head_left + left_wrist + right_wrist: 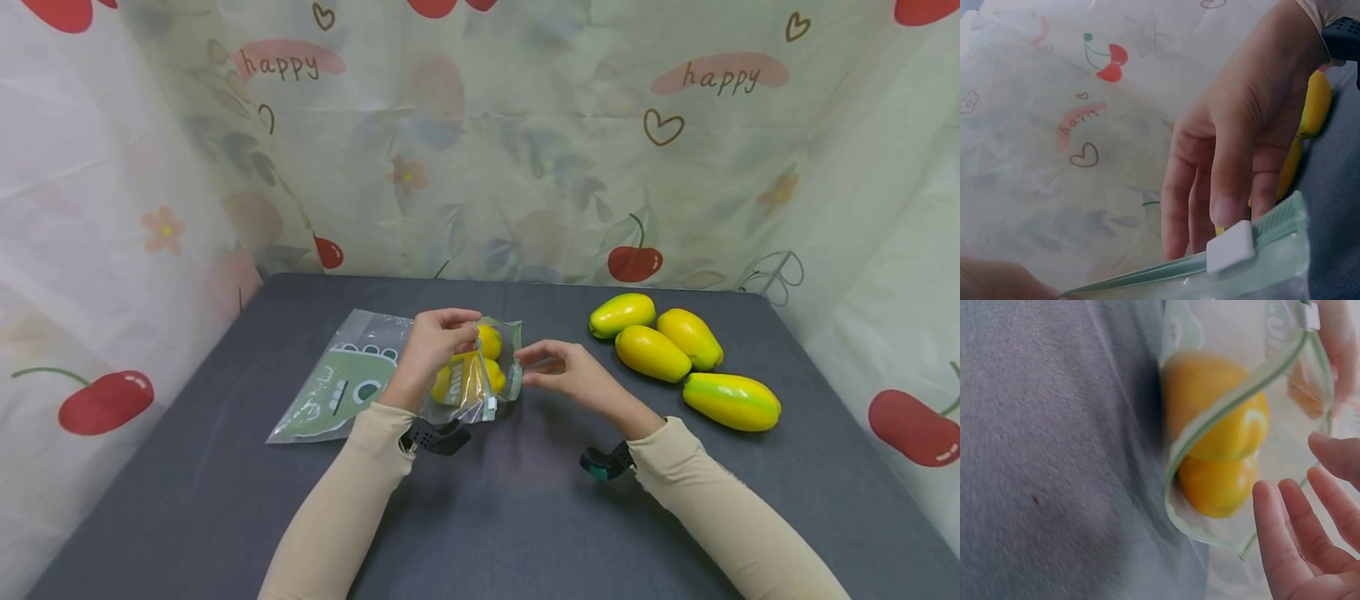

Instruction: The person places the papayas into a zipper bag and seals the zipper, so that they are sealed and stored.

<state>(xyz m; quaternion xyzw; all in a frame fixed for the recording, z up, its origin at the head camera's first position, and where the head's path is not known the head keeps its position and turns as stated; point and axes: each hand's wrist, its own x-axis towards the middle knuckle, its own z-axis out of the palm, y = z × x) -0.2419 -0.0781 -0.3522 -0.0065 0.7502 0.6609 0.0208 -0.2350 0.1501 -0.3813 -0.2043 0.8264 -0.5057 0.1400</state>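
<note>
A broad counter covered in dark grey cloth (pixel 525 517) is being used as the support. Left of centre, a clear plastic zip bag with green and white print (pixel 341 392) is lying on its side, its green-rimmed mouth facing right. By the left hand (pixel 437 346), the upper rim is being pinched between fingers and thumb. The right hand (pixel 566 375) is being held beside the mouth, fingers loosely spread, nothing being gripped; whether the rim is being touched cannot be told. Four glossy, oval yellow fruits, some green-tinged (pixel 652 353), are resting loose on the right, while two rounded yellow fruits (pixel 491 343) are being enclosed by the bag, close to its opening. A small white plastic slider (pixel 492 404) is being carried at the rim's near end.

With the mouth being turned sideways, the enclosed fruits could be rolled out if the bag were tilted or tugged. Should the pinch be loosened, the thin plastic could be folded inward and the opening narrowed. By a careless knock, the loose fruits could be sent rolling.
</note>
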